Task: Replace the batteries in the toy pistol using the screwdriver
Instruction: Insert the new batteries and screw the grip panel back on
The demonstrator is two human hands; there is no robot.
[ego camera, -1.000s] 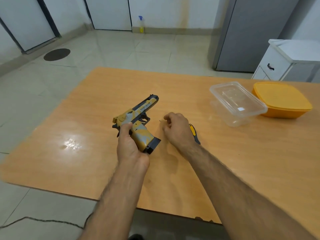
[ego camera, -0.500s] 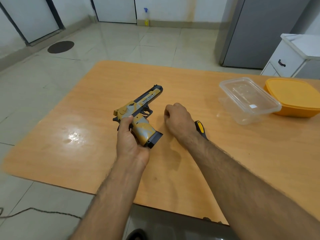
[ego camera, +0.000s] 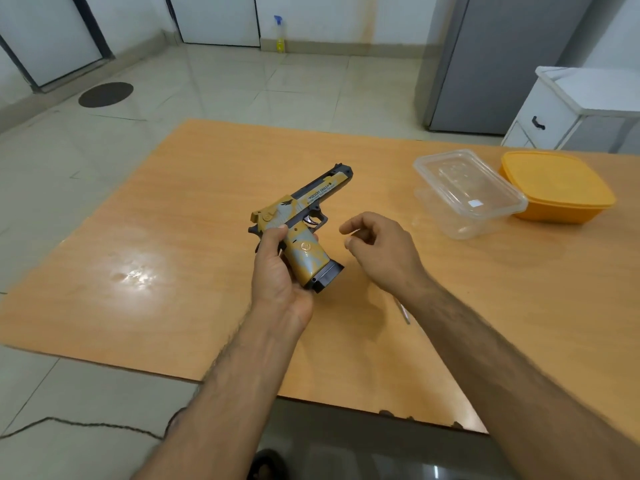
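The toy pistol (ego camera: 304, 220), yellow and grey with a dark slide, is lifted above the wooden table (ego camera: 173, 237), muzzle pointing away and to the right. My left hand (ego camera: 280, 275) grips its handle from behind, and the black magazine base sticks out below. My right hand (ego camera: 381, 251) hovers just right of the handle with loosely curled fingers that hold nothing. The screwdriver (ego camera: 403, 312) lies on the table under my right forearm; only its thin metal shaft shows, the handle is hidden.
A clear plastic box (ego camera: 467, 192) with its lid on stands at the right, touching an orange lidded container (ego camera: 557, 185) behind it. A white cabinet (ego camera: 571, 105) and a grey fridge (ego camera: 491, 64) stand beyond the table's far right corner.
My right hand has let go of the screwdriver, opened and lifted beside the pistol handle. The screwdriver now lies on the table under my forearm. My left hand keeps hold of the pistol.
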